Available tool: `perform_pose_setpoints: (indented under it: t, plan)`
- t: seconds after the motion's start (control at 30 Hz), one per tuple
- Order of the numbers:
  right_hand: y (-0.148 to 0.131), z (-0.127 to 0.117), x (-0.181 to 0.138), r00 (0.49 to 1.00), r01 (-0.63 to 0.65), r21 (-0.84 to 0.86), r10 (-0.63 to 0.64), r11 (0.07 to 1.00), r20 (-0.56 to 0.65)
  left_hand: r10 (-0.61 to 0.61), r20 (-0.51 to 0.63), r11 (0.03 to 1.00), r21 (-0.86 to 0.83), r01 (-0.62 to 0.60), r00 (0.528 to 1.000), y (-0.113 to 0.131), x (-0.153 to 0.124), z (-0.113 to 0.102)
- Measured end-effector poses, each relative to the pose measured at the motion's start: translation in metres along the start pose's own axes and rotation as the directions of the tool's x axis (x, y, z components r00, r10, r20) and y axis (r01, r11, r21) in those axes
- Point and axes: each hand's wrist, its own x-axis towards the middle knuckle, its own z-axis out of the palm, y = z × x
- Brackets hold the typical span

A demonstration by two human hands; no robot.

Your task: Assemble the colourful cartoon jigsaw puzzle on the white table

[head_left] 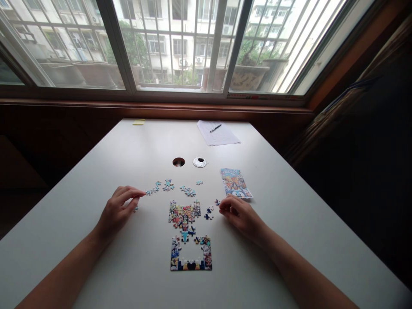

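Note:
My left hand (pixel 119 209) rests low over the white table, thumb and index finger apart. Its index fingertip is at the end of a row of light-blue jigsaw pieces (pixel 152 190), and another piece (pixel 136 209) lies under the thumb. My right hand (pixel 240 213) is curled, its fingertips drawn together beside several dark jigsaw pieces (pixel 209 212); whether a piece is between them is hidden. Between the hands lies a joined colourful puzzle section (pixel 185 212). Nearer me is a U-shaped joined section (pixel 191 266), its middle bare.
A printed picture card (pixel 234 182) lies beyond my right hand. More loose pieces (pixel 188 191) lie farther forward. A round hole (pixel 178 162) and its metal cover (pixel 199 162) are mid-table. Paper (pixel 222 136) with a pen (pixel 215 128) and yellow notes (pixel 139 122) lie at the far edge.

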Motion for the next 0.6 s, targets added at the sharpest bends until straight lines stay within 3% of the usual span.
perform_pose_setpoints:
  t: [0.6]
  plan:
    - [0.0064,0.0042,-0.0028,0.997,-0.071,0.048,0.073,0.996,-0.034,0.029,0.01,1.0,0.003,-0.029,1.0,-0.0054,-0.0011,0.0004]
